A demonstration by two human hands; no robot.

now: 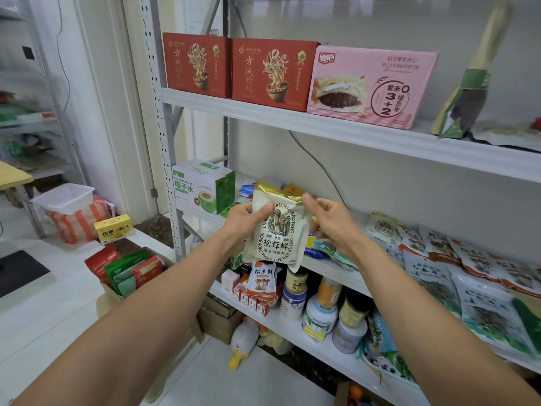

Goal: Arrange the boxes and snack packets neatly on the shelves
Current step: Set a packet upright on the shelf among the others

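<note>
Both hands are holding one cream mushroom seasoning packet [276, 232] upright in the air in front of the middle shelf [336, 272]. The left hand [248, 221] is gripping its upper left edge with the thumb across the front, and the right hand [330, 227] is pinching the gold top corner between thumb and fingers. So the packet is not resting on any shelf yet; it is hanging just in front of the loose items behind it. Judging by how things are lying, the job is looking partly done. On the top shelf [322, 124], two red boxes [234, 68] and a pink box [371, 86] are standing side by side in a tidy row, with a green and tan pouch [462, 104] leaning beside them. On the middle shelf, a green coconut water box [202, 189] is sitting squarely at the left end, but the snack packets [468, 273] to the right are sprawling in an overlapping heap. Jars [322, 312] and small cartons are crowding the lower shelf [292, 332]. On the floor, a cardboard box of red and green packets [128, 271] and a yellow box [114, 230] are waiting, apparently unshelved. Most of the packet sorting seems to be remaining.
</note>
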